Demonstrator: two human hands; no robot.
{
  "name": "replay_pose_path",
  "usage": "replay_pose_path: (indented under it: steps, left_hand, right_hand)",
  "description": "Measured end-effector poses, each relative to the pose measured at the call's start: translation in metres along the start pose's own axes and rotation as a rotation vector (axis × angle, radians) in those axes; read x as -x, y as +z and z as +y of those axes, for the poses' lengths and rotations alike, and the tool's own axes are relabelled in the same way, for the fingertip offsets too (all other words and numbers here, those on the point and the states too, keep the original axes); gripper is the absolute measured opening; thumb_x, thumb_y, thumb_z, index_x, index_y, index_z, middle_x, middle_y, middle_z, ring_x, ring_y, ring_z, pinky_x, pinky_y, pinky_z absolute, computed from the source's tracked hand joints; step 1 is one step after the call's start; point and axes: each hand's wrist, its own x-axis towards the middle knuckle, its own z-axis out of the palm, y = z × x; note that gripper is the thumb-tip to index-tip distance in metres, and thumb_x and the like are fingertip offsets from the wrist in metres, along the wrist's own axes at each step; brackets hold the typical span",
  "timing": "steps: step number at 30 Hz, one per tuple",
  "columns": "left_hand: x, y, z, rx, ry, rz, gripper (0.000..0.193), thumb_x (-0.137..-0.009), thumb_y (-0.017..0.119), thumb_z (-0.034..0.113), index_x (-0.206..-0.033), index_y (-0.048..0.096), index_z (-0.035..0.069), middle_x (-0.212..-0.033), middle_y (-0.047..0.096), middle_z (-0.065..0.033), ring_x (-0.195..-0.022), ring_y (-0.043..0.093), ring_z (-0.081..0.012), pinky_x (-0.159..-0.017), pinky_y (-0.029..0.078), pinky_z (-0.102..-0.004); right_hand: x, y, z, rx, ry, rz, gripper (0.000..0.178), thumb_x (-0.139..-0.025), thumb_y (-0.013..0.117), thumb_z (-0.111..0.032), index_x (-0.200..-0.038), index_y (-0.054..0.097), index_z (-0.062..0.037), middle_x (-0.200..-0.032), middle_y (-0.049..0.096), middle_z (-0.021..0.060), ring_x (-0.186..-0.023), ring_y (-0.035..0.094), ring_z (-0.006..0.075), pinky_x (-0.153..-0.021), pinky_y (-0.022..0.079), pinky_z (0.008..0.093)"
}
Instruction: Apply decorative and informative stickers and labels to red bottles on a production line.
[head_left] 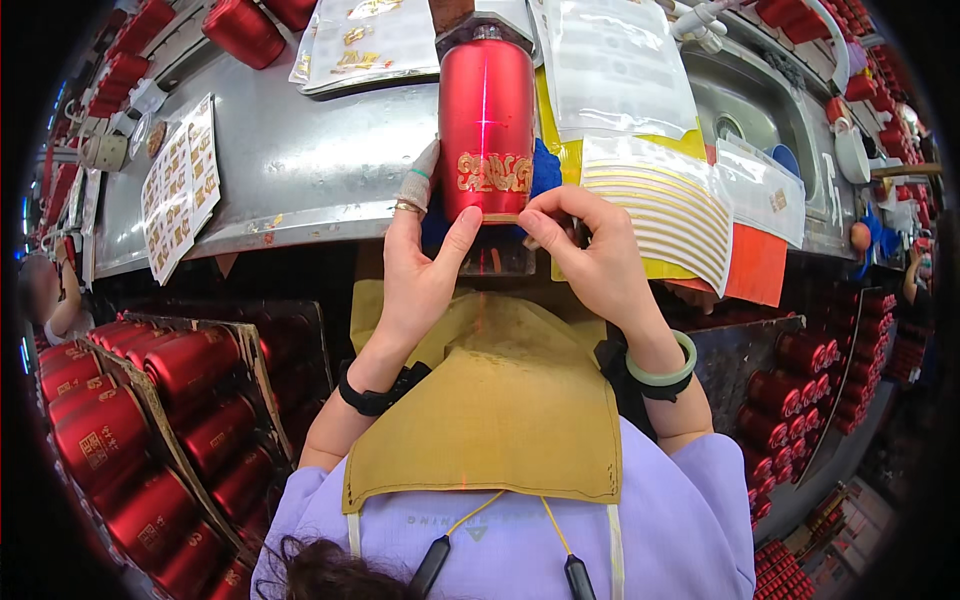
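Note:
A red metal bottle (487, 110) lies on its side in front of me, its base toward me, with gold ornament near that end. My left hand (420, 240) holds it, with a covered finger along its left side and the thumb at the base edge. A thin gold strip (500, 218) runs along this edge toward my right hand (585, 240). There the thumb and forefinger are pinched together at the strip's right end; the tips partly hide it. A blue cloth (545, 168) shows beside the bottle. Right of it lies a sheet of curved gold-lined strips (655, 205).
Gold decal sheets lie at the left (182, 190) and behind the bottle (370, 45). A sink (750, 100) is set into the metal bench (300, 150) at right. Crates of red bottles (190, 365) stand below left, with more bottles (785, 400) stacked at right.

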Motion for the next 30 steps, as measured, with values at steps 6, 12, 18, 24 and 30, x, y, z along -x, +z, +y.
replay_pose_path:
  steps: [6, 12, 18, 24, 30]
  left_hand:
    - [0.001, 0.001, 0.002, -0.010, -0.003, 0.000, 0.066, -0.101, 0.065, 0.009, -0.157, 0.034, -0.009, -0.157, 0.044, -0.0214, -0.146, 0.043, -0.0266, -0.122, 0.031, -0.0388]
    - [0.002, -0.001, -0.004, 0.091, -0.007, -0.005, 0.063, -0.101, 0.061, 0.003, -0.157, 0.034, -0.008, -0.159, 0.043, -0.0204, -0.147, 0.041, -0.0268, -0.122, 0.031, -0.0388]
    - [0.009, -0.010, -0.006, -0.316, 0.373, 0.084, 0.052, -0.091, 0.068, -0.009, -0.141, 0.059, -0.001, -0.153, 0.051, -0.0162, -0.139, 0.052, -0.0317, -0.116, 0.043, -0.0435]
    - [-0.001, -0.008, -0.015, -0.681, 0.734, 0.073, 0.033, -0.077, 0.083, -0.006, -0.107, 0.080, 0.007, -0.122, 0.072, -0.0098, -0.115, 0.066, -0.0345, -0.095, 0.057, -0.0424]
    - [0.000, -0.008, -0.025, -0.641, 0.779, 0.171, 0.035, -0.078, 0.083, -0.011, -0.110, 0.079, 0.005, -0.117, 0.075, -0.0109, -0.108, 0.071, -0.0300, -0.091, 0.060, -0.0372]
  right_hand:
    - [0.000, 0.000, 0.002, -0.006, -0.002, 0.006, 0.016, -0.094, 0.074, -0.014, -0.097, 0.073, 0.0021, -0.082, 0.072, 0.0091, -0.071, 0.062, 0.0160, -0.065, 0.047, 0.0299]
    - [0.001, -0.001, 0.001, -0.003, 0.009, 0.006, 0.016, -0.094, 0.074, -0.013, -0.096, 0.073, 0.0023, -0.083, 0.072, 0.0102, -0.072, 0.063, 0.0172, -0.067, 0.049, 0.0310]
    - [0.000, 0.001, 0.000, 0.013, -0.011, 0.006, 0.017, -0.093, 0.074, -0.014, -0.097, 0.073, 0.0024, -0.086, 0.073, 0.0114, -0.074, 0.066, 0.0201, -0.069, 0.050, 0.0319]
    - [0.000, 0.000, -0.002, 0.009, -0.029, 0.008, 0.015, -0.093, 0.074, -0.012, -0.098, 0.072, 0.0026, -0.087, 0.073, 0.0116, -0.075, 0.067, 0.0200, -0.069, 0.051, 0.0315]
    - [0.000, 0.000, 0.001, 0.026, -0.027, 0.017, 0.015, -0.093, 0.075, -0.012, -0.097, 0.073, 0.0024, -0.085, 0.073, 0.0108, -0.074, 0.066, 0.0186, -0.069, 0.051, 0.0312]
